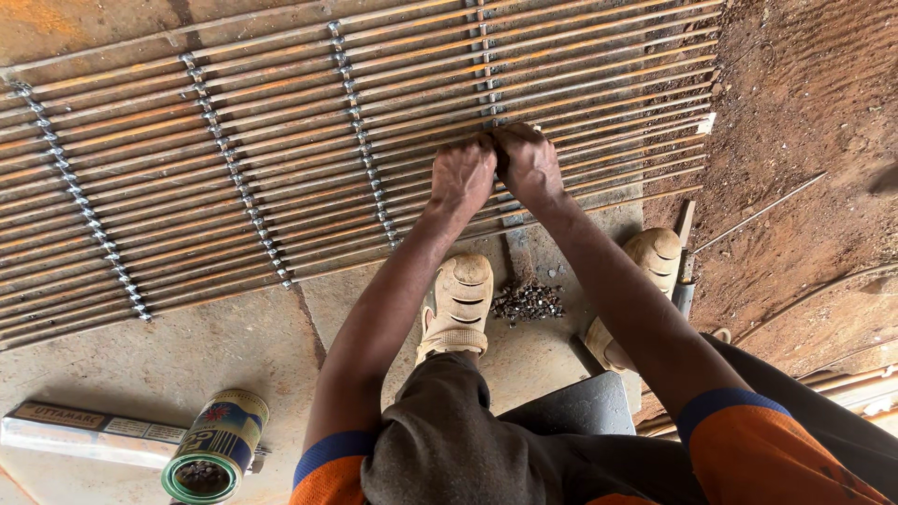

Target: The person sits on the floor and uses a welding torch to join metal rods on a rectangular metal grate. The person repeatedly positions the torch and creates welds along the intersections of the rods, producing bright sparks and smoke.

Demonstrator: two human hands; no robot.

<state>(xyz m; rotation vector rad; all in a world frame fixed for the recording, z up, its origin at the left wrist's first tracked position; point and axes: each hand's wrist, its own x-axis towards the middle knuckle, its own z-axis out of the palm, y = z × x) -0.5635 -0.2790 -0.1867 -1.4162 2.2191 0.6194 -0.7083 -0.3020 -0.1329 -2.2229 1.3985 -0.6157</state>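
near edge of floor: green-rimmed round tin can point(217, 447) lying on its side, flat cardboard box point(89, 430) beside it
mid floor: small dark heap of nuts point(528, 302) between the tan shoes point(456, 304)
left hand point(462, 174): curled shut, pinching at the mat's near edge
right hand point(529, 165): same, touching the left
mat of rusty steel rods point(281, 140): straight ahead, rods run left-right, bolted chain rows point(234, 168) cross them
nearer hand: neither, both at the same joint

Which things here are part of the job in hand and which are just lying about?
In use: left hand and right hand, together on the rod grille at a row of links; small fasteners pile close by.
Lying about: tin can, flat box, loose rod.
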